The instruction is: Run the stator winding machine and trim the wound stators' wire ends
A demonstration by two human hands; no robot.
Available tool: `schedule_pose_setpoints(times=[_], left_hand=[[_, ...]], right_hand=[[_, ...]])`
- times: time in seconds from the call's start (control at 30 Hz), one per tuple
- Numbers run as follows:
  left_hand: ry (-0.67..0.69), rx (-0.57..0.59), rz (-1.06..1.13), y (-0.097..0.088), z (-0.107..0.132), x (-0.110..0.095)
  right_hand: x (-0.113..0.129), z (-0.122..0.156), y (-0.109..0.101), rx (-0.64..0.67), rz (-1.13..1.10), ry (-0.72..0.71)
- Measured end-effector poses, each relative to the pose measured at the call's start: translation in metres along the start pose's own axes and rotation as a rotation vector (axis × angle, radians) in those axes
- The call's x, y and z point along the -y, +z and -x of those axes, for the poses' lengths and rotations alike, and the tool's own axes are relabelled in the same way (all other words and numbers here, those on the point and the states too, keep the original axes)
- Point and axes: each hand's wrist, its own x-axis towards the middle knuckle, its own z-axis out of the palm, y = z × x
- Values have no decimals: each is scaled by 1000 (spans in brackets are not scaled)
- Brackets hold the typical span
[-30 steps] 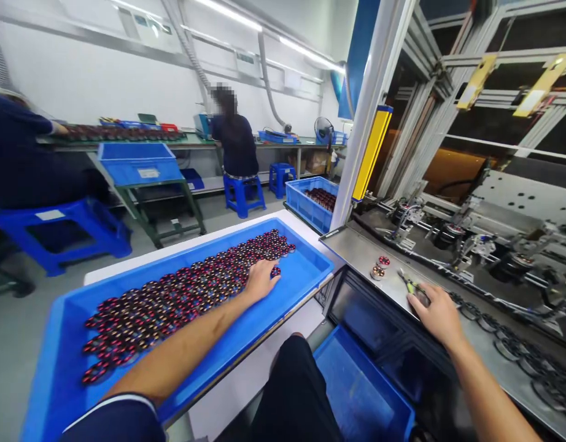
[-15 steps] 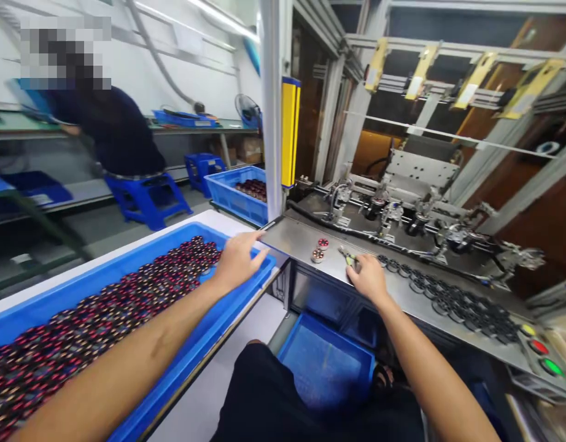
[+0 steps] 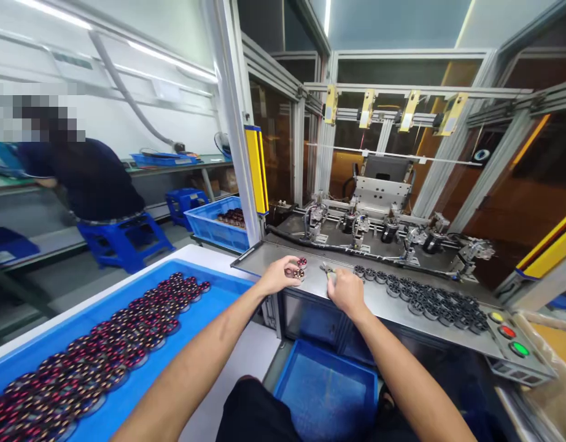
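My left hand (image 3: 277, 277) reaches over the steel shelf (image 3: 384, 301) of the machine, fingers curled round a small copper-wound coil part (image 3: 296, 274); a second coil part (image 3: 302, 262) lies just beyond it. My right hand (image 3: 345, 290) rests closed on the shelf, on small yellow-handled cutters (image 3: 328, 270) whose tips poke out to the left. At the left, a blue tray (image 3: 204, 307) holds several dark red and copper coil parts (image 3: 126, 331).
A row of several dark ring parts (image 3: 425, 301) runs along the shelf to the right, ending at yellow, red and green buttons (image 3: 507, 331). A blue bin (image 3: 329, 393) sits below the shelf. Machine fixtures (image 3: 379, 227) stand behind. A person (image 3: 80, 175) sits at a far bench.
My left hand left the blue tray and moved right onto the steel shelf, closing on a coil part. My right hand stayed at the cutters. The view swung right.
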Motion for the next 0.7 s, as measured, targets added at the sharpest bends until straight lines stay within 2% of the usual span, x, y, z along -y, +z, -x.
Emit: schedule_pose_setpoints(times=[0.1,0.17,0.27,0.33,0.43,0.53,0.63,0.7], left_hand=[[-13,-120,69,0,10,-10],[-12,-232,130,-6,29,-18],[24,-377,233,-10,79,-33],[64,-418,299,0,119,-46],[112,-387,387,36,175,-66],[234,-318,391,67,215,-81],[430,-260,323,77,234,-88],[483,-218,321,78,236,-90]], right_hand=[[0,14,-14,-99,-113,-77],[0,37,-26,-162,-204,-123],[-2,86,-43,-198,-335,-185],[-2,119,-53,-191,-487,-215],[9,156,-73,-56,-752,-183],[31,169,-95,148,-928,-131],[48,167,-106,288,-1028,-51],[53,166,-107,371,-1127,40]])
